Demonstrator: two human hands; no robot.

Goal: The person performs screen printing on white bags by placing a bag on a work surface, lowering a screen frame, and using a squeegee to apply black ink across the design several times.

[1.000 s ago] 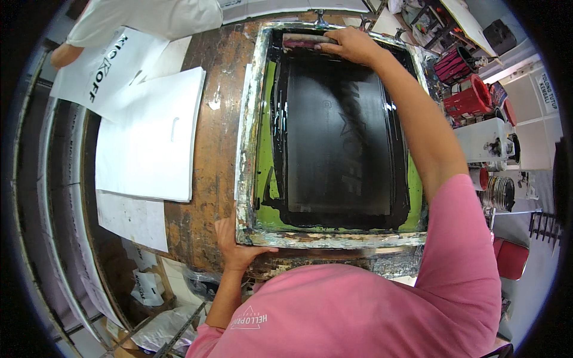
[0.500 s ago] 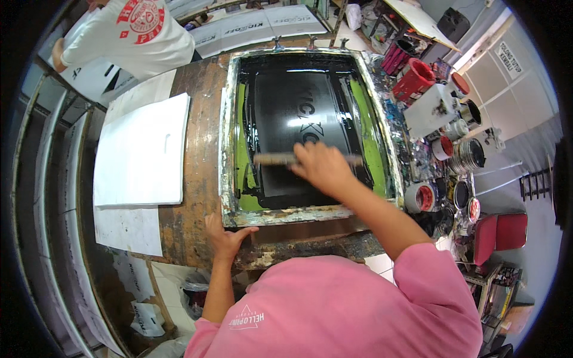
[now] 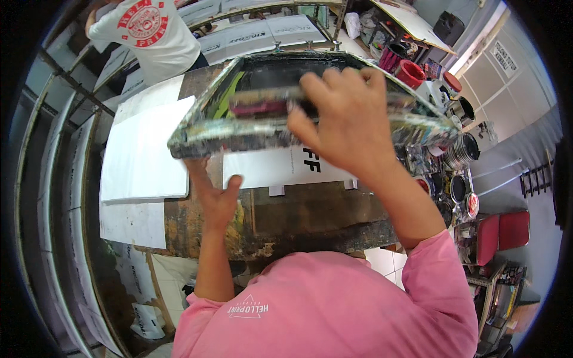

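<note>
Grips a squeegee with the right hand, just above the centre of the frame, fingers bent over the bar and thumb on the near side, slightly blurred by motion. Reaches with the left hand to the near left corner of a printing screen, fingers partly hidden behind the rim, thumb spread out to the side. Cannot tell whether clamped on that rim or only propping it from below. Shows both hands well apart from each other.

Tilts the screen across the upper middle of the frame, near edge raised clear of the wooden surface, far edge beside small metal clamps. Reveals under the raised edge a white sheet with bold black letters, lying flat at the centre of the frame, with two small pale tabs at its near edge.

Shows on the left of the frame a pile of white sheets on the same surface. Includes at upper left a person in a white shirt, and at right a red bucket, open cans and a red chair.
</note>
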